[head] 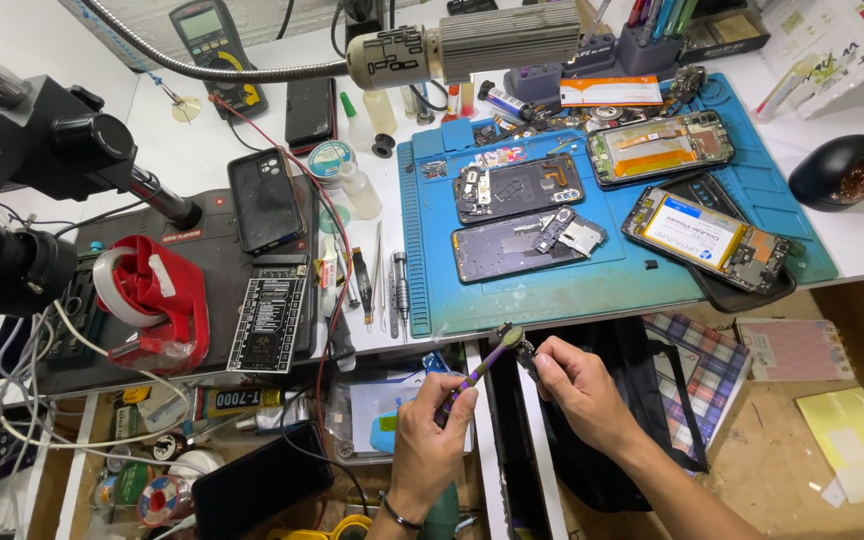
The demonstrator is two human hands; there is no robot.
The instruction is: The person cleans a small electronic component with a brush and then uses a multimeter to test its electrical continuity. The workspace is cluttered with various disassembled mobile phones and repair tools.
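Up and ahead of our hands lies the blue mat [422, 260], the largest thing here, kept flat so loose parts stay put. On it, well beyond the fingers, rest four opened phones [517, 187], backs off and boards showing, laid side by side so each can be reached in turn. Far to the left of the left hand looms the microscope [22, 190], swung aside from the mat. Nearer, up and left of the left hand, stands the red tape dispenser [152, 300], and between it and the mat lie tweezers [364, 285], handles toward us for a quick grab.

Our two hands sit close together below the mat's near edge. The left hand [430, 440] is clamped on the purple handle of a brush [487, 358], angled up and right so its bristle head meets the other hand. The right hand [577, 385] pinches a small dark part [525, 347] at its fingertips, pressed against the bristles; what the part is we cannot tell.
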